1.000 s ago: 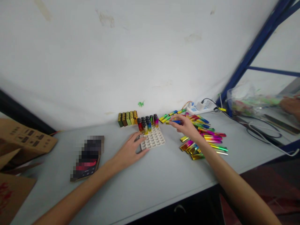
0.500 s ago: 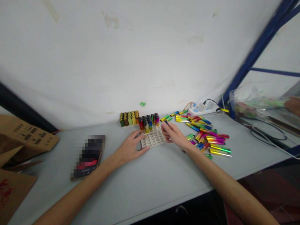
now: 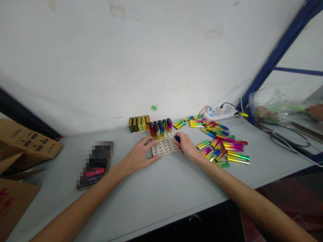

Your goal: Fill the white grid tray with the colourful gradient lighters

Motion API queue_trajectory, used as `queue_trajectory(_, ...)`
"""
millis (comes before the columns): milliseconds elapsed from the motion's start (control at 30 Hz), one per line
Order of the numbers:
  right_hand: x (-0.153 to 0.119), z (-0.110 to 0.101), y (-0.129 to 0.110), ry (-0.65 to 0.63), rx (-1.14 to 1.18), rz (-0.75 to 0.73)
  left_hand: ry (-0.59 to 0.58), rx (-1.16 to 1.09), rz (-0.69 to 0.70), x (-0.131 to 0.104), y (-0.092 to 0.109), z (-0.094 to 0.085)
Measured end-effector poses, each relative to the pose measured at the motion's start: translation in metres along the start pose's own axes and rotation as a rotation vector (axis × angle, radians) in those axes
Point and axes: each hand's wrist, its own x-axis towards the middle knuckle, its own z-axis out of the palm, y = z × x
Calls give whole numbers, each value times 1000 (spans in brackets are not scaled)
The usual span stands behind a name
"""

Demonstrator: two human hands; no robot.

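My left hand (image 3: 141,153) rests at the left edge of a pale tray with rows of holes (image 3: 165,147), thumb and fingers apart. Several shiny coloured lighters (image 3: 158,132) stand upright at the tray's back left. At the tray's right side, my right hand (image 3: 186,145) is closed on a lighter with a dark blue end (image 3: 177,138), mostly hidden by the fingers. Right of that hand lies a loose pile of metallic lighters (image 3: 217,144) in yellow, pink, green and blue.
Rows of green, brown and yellow lighters (image 3: 138,124) stand by the wall. A phone-like item (image 3: 97,164), partly pixelated, and cardboard boxes (image 3: 27,144) are at left. A white power strip (image 3: 219,114) and cables sit at back right. A person's hand (image 3: 316,111) shows far right.
My right hand has turned slightly and shifted a little to the right, showing more of the held lighter's dark blue end. The left hand remains at the tray. The view has shifted slightly.
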Motion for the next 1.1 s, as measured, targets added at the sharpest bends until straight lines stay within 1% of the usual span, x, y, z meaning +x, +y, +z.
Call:
queue_trajectory(133, 0, 1, 0, -9, 22, 40, 2, -7, 6, 0, 0, -1)
queue_trajectory(200, 1, 0, -1, -51, 78, 92, 5, -7, 8, 0, 1, -1)
queue_trajectory(267, 1, -5, -4, -101, 134, 81, -2, -3, 9, -1, 2, -1)
queue_trajectory(333, 2, -13, -9, -130, 111, -47, -19, -3, 1, -1, 4, -2)
queue_trajectory(400, 4, -22, -15, -152, -3, -223, -28, -13, -18, -1, 6, -3)
queue_trajectory(467, 9, -30, -21, -158, -187, -380, -21, -26, -31, -1, 8, -4)
queue_trajectory(533, 16, -35, -26, -124, -393, -509, -18, -30, -36, -2, 8, -4)
queue_trajectory(600, 24, -35, -29, -110, -553, -583, -29, -23, -35, -3, 8, -4)
queue_trajectory(767, 40, -30, -28, -261, -682, -585, -48, -6, -39, -3, 7, -2)
queue_trajectory(933, 49, -29, -25, -292, -857, -602, -50, 3, -49, -4, 8, -2)
queue_trajectory(1033, 54, -29, -29, -325, -882, -569, -36, -11, -56, -4, 9, -2)
queue_trajectory(1100, 58, -30, -34, -372, -892, -548, -37, -13, -55, -4, 8, -1)
